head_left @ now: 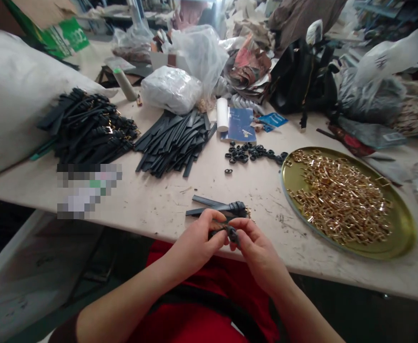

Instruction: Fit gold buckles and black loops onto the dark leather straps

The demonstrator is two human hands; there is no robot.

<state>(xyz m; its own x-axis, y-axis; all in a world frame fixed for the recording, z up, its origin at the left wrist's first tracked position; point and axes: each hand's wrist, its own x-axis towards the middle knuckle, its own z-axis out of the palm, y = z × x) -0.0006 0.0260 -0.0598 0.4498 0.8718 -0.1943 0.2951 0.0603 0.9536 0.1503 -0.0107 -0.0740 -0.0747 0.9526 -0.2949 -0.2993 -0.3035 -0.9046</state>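
Note:
At the table's front edge, my left hand [210,236] is closed on a dark strap [213,233], most of it hidden behind the fingers. My right hand [253,240] pinches a small black loop [233,234] at the strap's end, close to the left fingertips. Just beyond my hands lie finished-looking black straps [218,208] with gold buckles. Small black loops [251,152] are scattered farther back. To the right, a round gold tray [405,238] holds a heap of gold buckles [341,200].
A pile of plain black straps [176,140] lies at centre left, and buckled straps [90,126] are heaped farther left against a white sack [12,95]. Behind stand a white roll [222,115], a blue booklet [238,123], a thread cone [125,85] and a black bag [298,78].

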